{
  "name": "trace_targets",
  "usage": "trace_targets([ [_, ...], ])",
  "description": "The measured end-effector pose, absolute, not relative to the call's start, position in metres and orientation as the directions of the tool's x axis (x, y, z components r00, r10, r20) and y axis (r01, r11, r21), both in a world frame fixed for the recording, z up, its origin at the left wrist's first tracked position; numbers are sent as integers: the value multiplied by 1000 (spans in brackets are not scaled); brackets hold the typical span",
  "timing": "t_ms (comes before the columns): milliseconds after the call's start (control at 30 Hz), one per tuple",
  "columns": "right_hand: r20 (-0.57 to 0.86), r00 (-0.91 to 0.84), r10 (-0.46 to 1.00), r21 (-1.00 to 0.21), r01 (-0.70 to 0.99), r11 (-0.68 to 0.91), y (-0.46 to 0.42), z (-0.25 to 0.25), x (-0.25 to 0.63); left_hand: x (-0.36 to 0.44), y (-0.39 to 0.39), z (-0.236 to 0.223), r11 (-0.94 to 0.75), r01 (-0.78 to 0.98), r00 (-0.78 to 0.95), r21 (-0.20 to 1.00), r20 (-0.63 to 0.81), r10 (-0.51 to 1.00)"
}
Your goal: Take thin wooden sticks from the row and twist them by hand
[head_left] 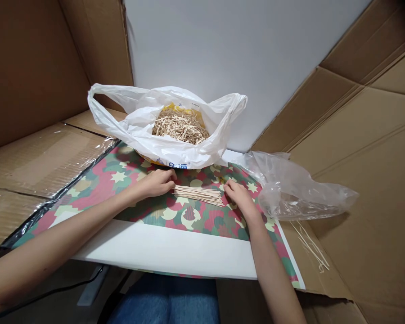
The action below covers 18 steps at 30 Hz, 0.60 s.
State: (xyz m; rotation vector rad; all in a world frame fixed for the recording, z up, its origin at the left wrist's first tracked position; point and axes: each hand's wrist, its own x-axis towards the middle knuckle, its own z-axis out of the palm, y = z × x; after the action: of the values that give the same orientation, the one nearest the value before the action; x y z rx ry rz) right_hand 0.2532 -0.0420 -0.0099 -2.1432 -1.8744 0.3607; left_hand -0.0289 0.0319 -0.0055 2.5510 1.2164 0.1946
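A flat bundle of thin pale wooden sticks (200,194) lies on the patterned sheet, pointing roughly left to right. At its left end is my left hand (158,182), its bent fingers closed on the stick ends. Beside the right end rests my right hand (239,194), fingers loosely curved and slightly apart, with nothing visible in them. Just beyond both hands stands a white plastic bag (202,155) with its mouth spread. Inside it is a heap of many similar sticks (180,126), ends up.
A camouflage-patterned sheet (145,209) covers much of the white table (175,247). To the right lies a crumpled clear plastic bag (300,189). A few loose sticks (312,245) are on the cardboard at the right. Cardboard walls (364,148) and a white panel (222,49) enclose the space.
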Motion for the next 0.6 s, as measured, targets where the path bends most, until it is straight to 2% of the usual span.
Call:
trace_targets([
  [200,-60,125,990,-383,913,-138,-42,-9,251,-24,28,-9,-584,754,616,302,-14,788],
  [600,-110,195,975,-430,875,-224,-55,-1,253,-31,33,-6,-524,771,574,361,-38,818],
])
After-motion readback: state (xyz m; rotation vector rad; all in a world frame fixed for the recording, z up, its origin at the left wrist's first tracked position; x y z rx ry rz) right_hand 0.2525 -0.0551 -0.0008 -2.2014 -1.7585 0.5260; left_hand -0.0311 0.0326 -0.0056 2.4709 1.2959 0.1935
